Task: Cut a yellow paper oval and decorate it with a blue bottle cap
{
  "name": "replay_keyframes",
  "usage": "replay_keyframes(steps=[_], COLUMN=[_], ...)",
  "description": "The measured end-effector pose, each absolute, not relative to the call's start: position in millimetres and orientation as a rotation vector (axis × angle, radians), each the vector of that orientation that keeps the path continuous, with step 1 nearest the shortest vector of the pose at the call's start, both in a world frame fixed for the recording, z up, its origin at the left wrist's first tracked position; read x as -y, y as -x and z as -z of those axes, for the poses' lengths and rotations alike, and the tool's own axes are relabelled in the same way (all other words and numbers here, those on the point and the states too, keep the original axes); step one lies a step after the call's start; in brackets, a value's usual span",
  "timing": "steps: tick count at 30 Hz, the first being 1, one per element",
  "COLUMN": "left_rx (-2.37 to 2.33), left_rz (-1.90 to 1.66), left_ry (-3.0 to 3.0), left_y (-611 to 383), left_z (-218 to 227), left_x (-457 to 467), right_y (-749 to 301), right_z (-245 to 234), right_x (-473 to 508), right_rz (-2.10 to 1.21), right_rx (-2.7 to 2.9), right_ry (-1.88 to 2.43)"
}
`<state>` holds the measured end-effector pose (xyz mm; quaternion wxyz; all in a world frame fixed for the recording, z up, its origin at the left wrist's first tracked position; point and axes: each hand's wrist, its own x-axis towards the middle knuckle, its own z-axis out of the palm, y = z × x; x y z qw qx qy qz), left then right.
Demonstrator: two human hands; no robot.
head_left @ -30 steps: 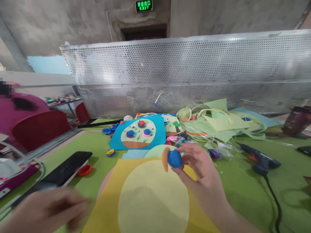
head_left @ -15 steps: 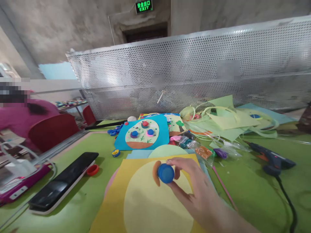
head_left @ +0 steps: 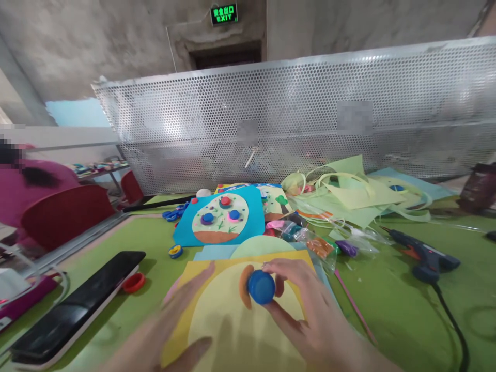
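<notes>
Between the thumb and fingers of my right hand (head_left: 306,305) is a blue bottle cap (head_left: 262,287). An orange-brown crescent of modelling clay (head_left: 245,287) sits against the cap's left side. Both are over a pale yellow paper circle (head_left: 217,320) on a darker yellow sheet (head_left: 189,274). My left hand (head_left: 174,320) is over the sheet's left part, slightly blurred, its thumb and fingers apart and nothing in them. Whether it touches the paper I cannot tell.
A black phone (head_left: 77,305) and a red ring-shaped cap (head_left: 134,282) lie at left. Behind the sheet is a blue card with clay decorations (head_left: 253,209). Bagged clay (head_left: 320,245), a pink stick (head_left: 354,305) and a glue gun (head_left: 424,250) lie at right. A perforated metal screen (head_left: 217,124) stands behind.
My left hand has come into view from the lower left, over the yellow sheet. My right hand still grips the blue cap. The camera view has shifted slightly.
</notes>
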<state>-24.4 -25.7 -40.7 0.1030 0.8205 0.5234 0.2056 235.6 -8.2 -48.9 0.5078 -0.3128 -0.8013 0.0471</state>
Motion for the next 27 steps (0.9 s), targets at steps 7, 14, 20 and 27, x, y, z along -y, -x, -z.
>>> replay_keyframes(steps=[7, 14, 20, 27], left_rx=[-1.138, -1.334, -1.351, -1.26], left_rz=[-0.848, -0.877, -0.854, -0.957], left_ry=[-2.34, -2.088, -2.063, -2.183], left_y=[-38.6, -44.7, -41.7, -31.6], left_z=[45.7, 94.1, 98.8, 66.6], left_x=[19.6, -1.9, -24.8, 3.4], right_y=[-237.1, -235.7, -234.8, -234.0], right_z=[42.9, 46.8, 52.1, 50.9], right_x=[9.2, 8.3, 5.1, 6.5], right_rz=[0.008, -0.058, -0.056, 0.006], right_rx=[1.902, 1.913, 1.925, 1.954], right_ry=[0.834, 0.85, 0.852, 0.822])
